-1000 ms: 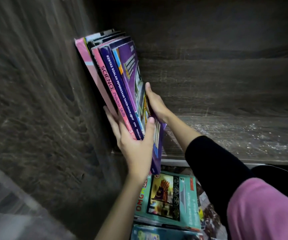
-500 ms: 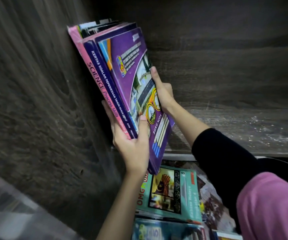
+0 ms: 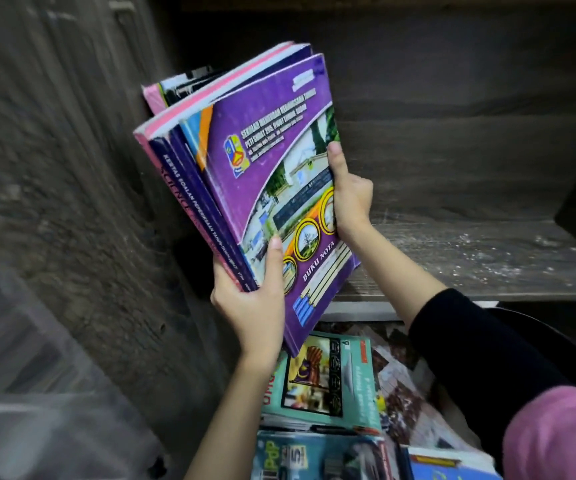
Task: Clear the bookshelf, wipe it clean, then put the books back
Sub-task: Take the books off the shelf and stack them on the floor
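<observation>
Both hands hold a bundle of thin books tilted in front of the bookshelf's open compartment. The left hand (image 3: 249, 308) grips the bundle's lower spine corner: its thumb lies flat on the front cover and its fingers wrap out of sight behind. The right hand (image 3: 349, 199) clasps the opposite long edge higher up, thumb pointing up along the cover's rim, fingers curled round the back.

The front book is a purple notebook (image 3: 279, 168) printed "BUKU NOTA", with a crest and small round photos on its cover. Just behind it, toward the left hand's fingers, sit a dark blue exam-paper book (image 3: 195, 206) and a pink Science book (image 3: 162, 157), their spines fanned out. Above and beyond the left hand, a few more books (image 3: 175, 89) stand back against the bookshelf's left wall (image 3: 72, 174); whether they belong to the held bundle I cannot tell.

To the right of the right hand stretches the shelf board (image 3: 480, 261), dark wood-grain speckled with pale dust. The right forearm wears a black sleeve (image 3: 480, 351), with pink cloth (image 3: 556, 434) nearer the camera.

Below the left wrist, lower down, a teal book (image 3: 359, 386) lies flat, a blue magazine (image 3: 314, 459) next to it on the near side.
</observation>
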